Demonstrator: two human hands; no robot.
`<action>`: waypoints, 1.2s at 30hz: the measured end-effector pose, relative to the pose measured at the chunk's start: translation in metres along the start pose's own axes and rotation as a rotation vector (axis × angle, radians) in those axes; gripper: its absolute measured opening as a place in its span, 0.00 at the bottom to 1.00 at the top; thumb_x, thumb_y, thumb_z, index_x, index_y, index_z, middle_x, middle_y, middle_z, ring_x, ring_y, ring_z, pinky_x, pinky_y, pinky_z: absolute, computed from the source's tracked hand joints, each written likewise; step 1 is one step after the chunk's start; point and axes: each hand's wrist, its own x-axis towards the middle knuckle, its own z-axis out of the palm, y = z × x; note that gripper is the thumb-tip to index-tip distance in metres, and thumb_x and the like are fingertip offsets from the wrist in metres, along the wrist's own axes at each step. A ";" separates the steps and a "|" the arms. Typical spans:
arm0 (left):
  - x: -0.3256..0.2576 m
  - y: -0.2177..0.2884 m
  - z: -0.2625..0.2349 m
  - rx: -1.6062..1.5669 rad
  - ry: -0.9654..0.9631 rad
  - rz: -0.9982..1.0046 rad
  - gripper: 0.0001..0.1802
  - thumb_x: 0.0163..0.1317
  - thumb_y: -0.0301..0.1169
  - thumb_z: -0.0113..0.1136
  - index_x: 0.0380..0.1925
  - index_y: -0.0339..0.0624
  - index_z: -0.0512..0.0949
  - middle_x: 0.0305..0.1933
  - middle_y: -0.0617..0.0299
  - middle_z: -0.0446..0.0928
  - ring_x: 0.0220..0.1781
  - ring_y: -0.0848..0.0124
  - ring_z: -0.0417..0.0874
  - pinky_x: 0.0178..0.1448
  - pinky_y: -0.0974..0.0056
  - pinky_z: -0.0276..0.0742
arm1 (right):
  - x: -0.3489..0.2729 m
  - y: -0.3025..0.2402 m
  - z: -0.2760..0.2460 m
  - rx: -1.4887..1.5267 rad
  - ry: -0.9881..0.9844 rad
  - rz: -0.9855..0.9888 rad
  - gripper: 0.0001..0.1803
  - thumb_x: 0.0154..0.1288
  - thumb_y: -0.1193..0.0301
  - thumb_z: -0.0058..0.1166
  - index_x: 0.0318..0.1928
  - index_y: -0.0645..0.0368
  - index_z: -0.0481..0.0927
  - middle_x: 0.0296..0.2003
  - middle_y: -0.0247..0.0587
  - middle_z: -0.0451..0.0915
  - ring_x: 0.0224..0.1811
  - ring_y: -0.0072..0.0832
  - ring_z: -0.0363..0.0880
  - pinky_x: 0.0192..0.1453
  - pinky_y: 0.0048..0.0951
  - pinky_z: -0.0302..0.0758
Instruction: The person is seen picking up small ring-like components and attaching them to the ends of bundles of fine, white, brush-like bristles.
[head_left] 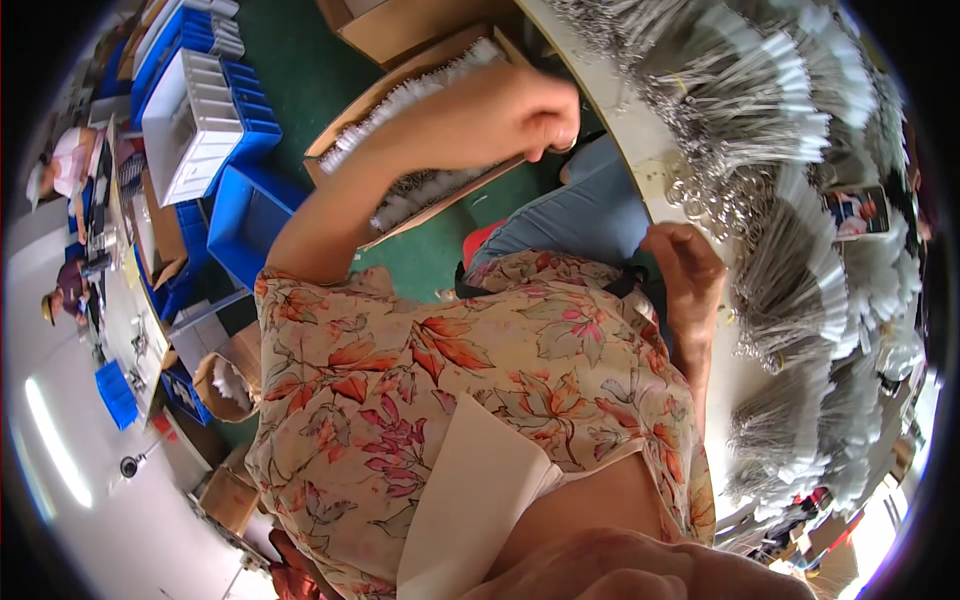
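My left hand (545, 118) is closed in a fist, raised over the edge of a long cardboard box (440, 212); whatever its curled fingers hold, if anything, is hidden. My right hand (690, 275) is at the edge of the pale table (650, 170), thumb and fingers bent together; nothing clear shows between them. Beside it lie loose metal loops (700, 200) and large fanned bundles of thin wire brushes (790, 270) with white bristle ends. More white-ended brushes (420, 90) fill the cardboard box.
A phone (858, 212) rests on the brush bundles. Left of me are a blue bin (250, 222), a white crate (190, 125) and further cardboard boxes. Another open carton (410, 30) stands beyond the long box. Other people (70, 165) work at the far left.
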 end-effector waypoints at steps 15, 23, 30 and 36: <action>-0.166 -0.369 0.139 0.799 -0.847 -0.528 0.16 0.55 0.35 0.52 0.39 0.37 0.79 0.44 0.52 0.78 0.47 0.56 0.78 0.49 0.57 0.74 | 0.005 0.030 -0.003 0.122 -0.036 0.243 0.06 0.59 0.75 0.56 0.37 0.63 0.78 0.28 0.30 0.76 0.29 0.14 0.72 0.32 0.14 0.66; 0.001 -0.193 0.084 0.501 -0.401 -0.278 0.14 0.56 0.35 0.54 0.40 0.40 0.78 0.41 0.53 0.78 0.46 0.61 0.79 0.48 0.58 0.74 | 0.008 0.018 -0.015 0.208 -0.017 0.230 0.06 0.59 0.79 0.54 0.38 0.64 0.78 0.29 0.31 0.77 0.30 0.17 0.73 0.37 0.17 0.70; 0.064 -0.134 0.023 -0.416 -0.423 -0.444 0.15 0.65 0.35 0.47 0.35 0.32 0.76 0.36 0.55 0.79 0.38 0.67 0.82 0.44 0.67 0.77 | -0.002 0.025 -0.065 0.213 -0.025 0.293 0.05 0.59 0.79 0.53 0.37 0.66 0.77 0.28 0.34 0.77 0.29 0.17 0.72 0.35 0.18 0.69; -0.080 -0.323 0.001 -0.337 0.298 -1.041 0.13 0.61 0.38 0.49 0.37 0.40 0.77 0.36 0.58 0.80 0.34 0.69 0.82 0.36 0.65 0.77 | -0.021 0.029 -0.059 0.154 -0.117 0.462 0.05 0.59 0.75 0.53 0.35 0.64 0.77 0.23 0.32 0.76 0.25 0.15 0.71 0.27 0.16 0.66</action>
